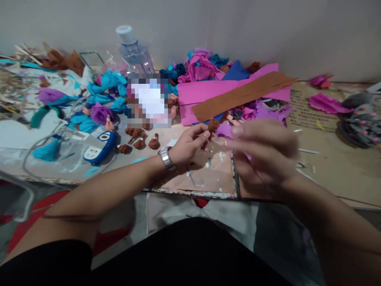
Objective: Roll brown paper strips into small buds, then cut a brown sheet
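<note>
The left hand (192, 145) pinches a small brown paper bud (213, 125) between thumb and fingers, holding it up over the front of the worktop (178, 182), with its rounded head above the fingertips. The right hand (264, 153) is raised just beside it, fingers bent and partly drawn together; it is blurred, and whether it has hold of anything, such as a thread or tape, I cannot tell

As for progress, a small group of brown paper pieces (154, 142) lies to the left of the left hand, apart from the one held. They look already shaped, and at least two show a pale band round the neck, so these seem finished or nearly so. The held bud looks rolled into form, but with both hands close about it I judge it still in work; its neck is mostly hidden by the fingers, so any binding there cannot be made out

Unused stock appears to remain: a long brown paper strip (238, 97) lies flat across pink paper (205, 89) behind the hands. Further left, blue paper pieces (114, 81) and a purple paper flower (101, 113) look shaped too
</note>
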`<action>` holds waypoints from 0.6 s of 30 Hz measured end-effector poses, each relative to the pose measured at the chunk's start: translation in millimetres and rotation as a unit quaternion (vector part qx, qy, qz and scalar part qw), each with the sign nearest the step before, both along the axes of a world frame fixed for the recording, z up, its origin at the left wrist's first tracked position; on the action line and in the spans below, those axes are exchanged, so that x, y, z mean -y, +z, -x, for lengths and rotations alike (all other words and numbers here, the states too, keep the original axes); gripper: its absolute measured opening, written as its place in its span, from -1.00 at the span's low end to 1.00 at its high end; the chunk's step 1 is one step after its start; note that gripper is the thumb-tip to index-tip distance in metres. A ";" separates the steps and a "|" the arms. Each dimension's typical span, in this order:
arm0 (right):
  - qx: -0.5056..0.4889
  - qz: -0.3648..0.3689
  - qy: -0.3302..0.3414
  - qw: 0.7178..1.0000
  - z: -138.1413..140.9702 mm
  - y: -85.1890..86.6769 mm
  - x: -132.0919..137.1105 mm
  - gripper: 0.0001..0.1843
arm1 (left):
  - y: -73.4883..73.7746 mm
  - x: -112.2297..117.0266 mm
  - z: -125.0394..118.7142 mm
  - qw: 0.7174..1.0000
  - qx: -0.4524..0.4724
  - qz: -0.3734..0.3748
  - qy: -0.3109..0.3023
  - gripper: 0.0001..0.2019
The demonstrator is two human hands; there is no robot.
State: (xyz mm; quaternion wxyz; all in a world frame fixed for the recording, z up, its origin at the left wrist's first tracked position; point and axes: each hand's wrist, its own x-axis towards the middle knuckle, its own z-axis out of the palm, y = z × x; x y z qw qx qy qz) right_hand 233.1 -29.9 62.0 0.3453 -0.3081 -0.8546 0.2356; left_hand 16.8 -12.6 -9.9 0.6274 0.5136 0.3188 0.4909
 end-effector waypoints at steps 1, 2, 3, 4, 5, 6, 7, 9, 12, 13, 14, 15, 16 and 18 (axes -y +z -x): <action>-0.041 -0.068 -0.051 0.995 6.8 -4.1 -12.6 -0.57 | -0.1 0.4 1.1 1.000 -0.017 -0.025 0.006 -0.66; -0.049 -0.105 -0.081 0.990 12.2 -9.2 -22.7 -0.50 | -0.4 0.7 2.3 0.998 -0.039 -0.044 0.012 -0.66; -0.038 -0.101 -0.086 0.990 16.1 -15.1 -30.2 -0.41 | -0.7 0.9 3.4 0.996 -0.062 -0.059 0.019 -0.66; -0.021 -0.080 -0.080 0.993 18.6 -21.1 -35.1 -0.34 | -1.0 1.1 4.4 0.993 -0.093 -0.074 0.028 -0.66; -0.003 -0.056 -0.068 0.996 19.7 -26.9 -37.7 -0.29 | -1.4 1.1 5.3 0.987 -0.122 -0.096 0.044 -0.66; 0.010 -0.035 -0.064 0.997 19.9 -32.0 -38.5 -0.30 | -1.7 1.1 6.0 0.980 -0.149 -0.118 0.057 -0.66; 0.012 -0.022 -0.064 0.998 19.4 -36.0 -38.0 -0.36 | -1.9 1.1 6.6 0.974 -0.171 -0.137 0.064 -0.67; 0.001 -0.012 -0.062 0.998 17.6 -40.5 -35.3 -0.53 | -2.3 1.1 7.2 0.966 -0.196 -0.160 0.058 -0.68; -0.019 0.012 -0.034 0.999 14.9 -39.5 -33.4 -0.71 | -2.6 1.7 7.3 0.967 -0.198 -0.160 0.027 -0.68; -0.022 0.029 -0.019 0.999 14.2 -38.1 -33.9 -0.74 | -2.5 2.1 7.2 0.968 -0.196 -0.157 0.018 -0.68; -0.023 0.048 -0.005 0.999 13.4 -36.7 -34.8 -0.76 | -2.1 2.5 7.0 0.969 -0.194 -0.153 0.007 -0.67; -0.024 0.067 0.008 0.997 12.6 -35.4 -36.1 -0.78 | -1.5 3.0 6.8 0.970 -0.191 -0.149 -0.004 -0.65; -0.025 0.084 0.018 0.996 11.7 -34.3 -37.4 -0.80 | -0.8 3.5 6.5 0.971 -0.188 -0.144 -0.015 -0.64; -0.025 0.106 0.036 0.993 9.8 -33.1 -40.1 -0.84 | 0.7 4.5 5.9 0.973 -0.184 -0.138 -0.035 -0.61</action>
